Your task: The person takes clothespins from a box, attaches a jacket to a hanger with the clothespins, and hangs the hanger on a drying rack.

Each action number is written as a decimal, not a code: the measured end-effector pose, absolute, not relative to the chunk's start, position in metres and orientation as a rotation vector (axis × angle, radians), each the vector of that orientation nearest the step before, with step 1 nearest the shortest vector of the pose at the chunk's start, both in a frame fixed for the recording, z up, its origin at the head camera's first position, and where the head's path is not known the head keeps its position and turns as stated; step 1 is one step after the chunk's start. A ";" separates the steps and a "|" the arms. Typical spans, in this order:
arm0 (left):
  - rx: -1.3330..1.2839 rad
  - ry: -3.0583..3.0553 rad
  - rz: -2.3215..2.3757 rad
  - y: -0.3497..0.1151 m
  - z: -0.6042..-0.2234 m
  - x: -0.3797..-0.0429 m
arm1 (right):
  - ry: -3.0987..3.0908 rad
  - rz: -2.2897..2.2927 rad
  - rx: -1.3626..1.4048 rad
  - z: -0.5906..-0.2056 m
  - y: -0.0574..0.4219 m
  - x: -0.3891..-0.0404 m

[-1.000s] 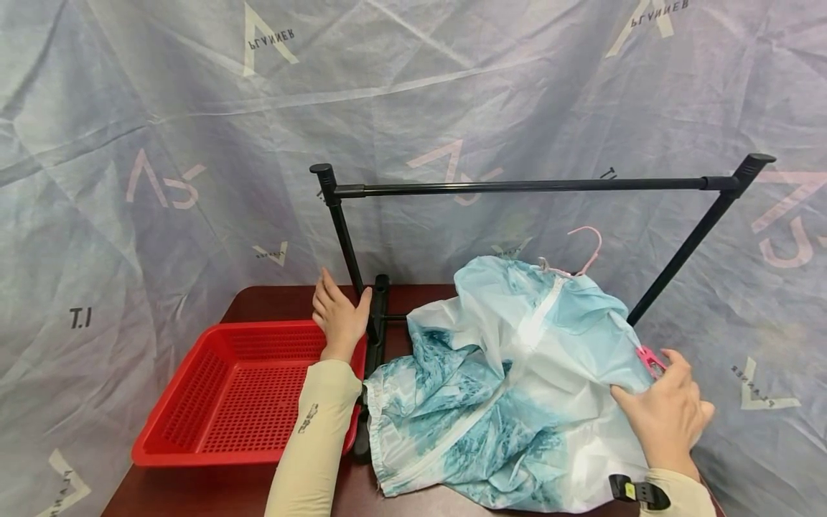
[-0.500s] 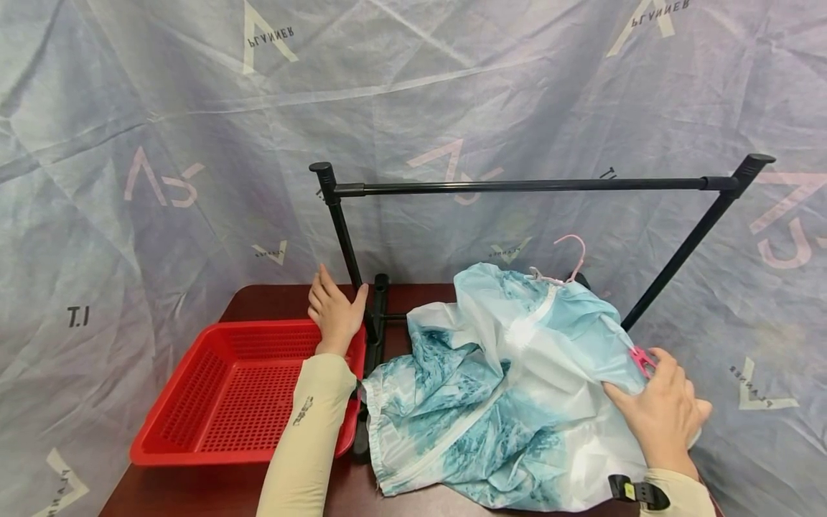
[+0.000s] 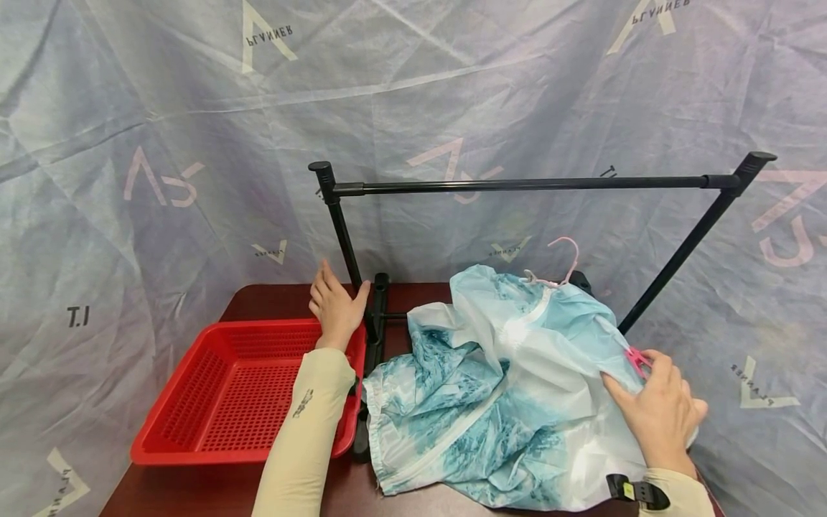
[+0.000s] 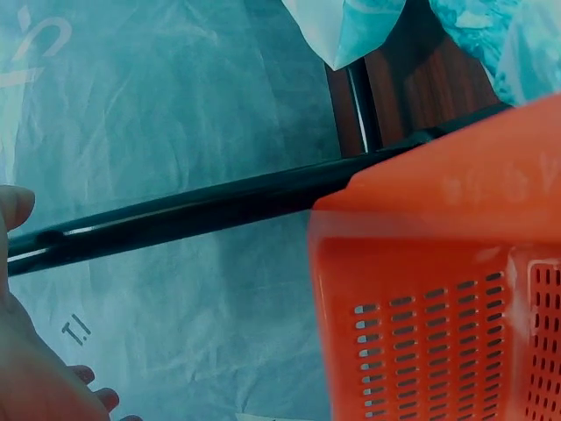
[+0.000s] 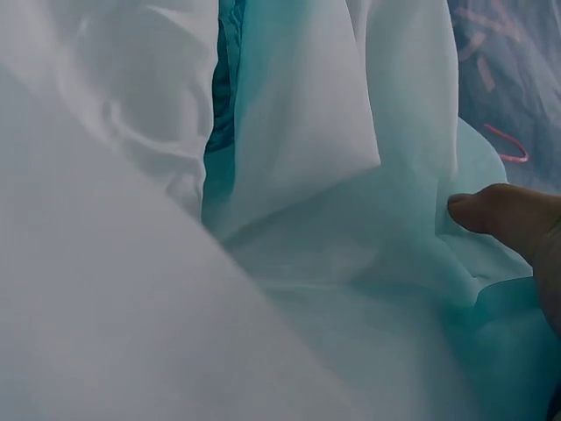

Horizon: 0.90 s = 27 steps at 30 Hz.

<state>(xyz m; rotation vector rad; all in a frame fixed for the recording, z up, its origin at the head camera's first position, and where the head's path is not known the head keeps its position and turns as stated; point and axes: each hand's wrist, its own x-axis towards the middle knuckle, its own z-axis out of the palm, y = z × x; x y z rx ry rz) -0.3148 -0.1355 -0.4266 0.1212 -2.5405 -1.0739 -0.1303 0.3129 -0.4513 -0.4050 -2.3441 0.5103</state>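
A thin white-and-blue jacket (image 3: 478, 402) with a white zip lies spread over the table, its collar around a pink clothes hanger (image 3: 567, 260) whose hook sticks up. My right hand (image 3: 662, 409) grips the jacket at its right shoulder; in the right wrist view the thumb (image 5: 504, 215) rests on the cloth, and the other fingers are out of sight there. A bright pink clip (image 3: 637, 361) sits on the shoulder edge, beside the index fingertip. Fingers spread, my left hand (image 3: 337, 305) is held beside the rack's left post (image 3: 345, 244), above the basket's corner. It holds nothing.
The black garment rack (image 3: 517, 187) stands at the back, its bar above the jacket. A red perforated basket (image 3: 213, 459) is on the left of the dark red table (image 3: 258, 301). Behind everything hangs a grey printed cloth (image 3: 194, 86).
My right hand has shifted slightly left, with the jacket's shoulder and the clip. The hanger hook has moved left and sunk lower. My left hand has barely moved.
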 end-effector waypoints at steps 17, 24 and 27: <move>-0.045 -2.452 -0.902 -0.127 -0.427 -0.320 | -2.361 0.511 -0.422 -0.447 0.305 -0.134; -0.060 -2.423 -0.872 -0.127 -0.427 -0.320 | -2.391 0.496 -0.429 -0.446 0.304 -0.135; -0.061 -2.415 -0.867 -0.127 -0.428 -0.321 | -2.404 0.498 -0.432 -0.446 0.304 -0.135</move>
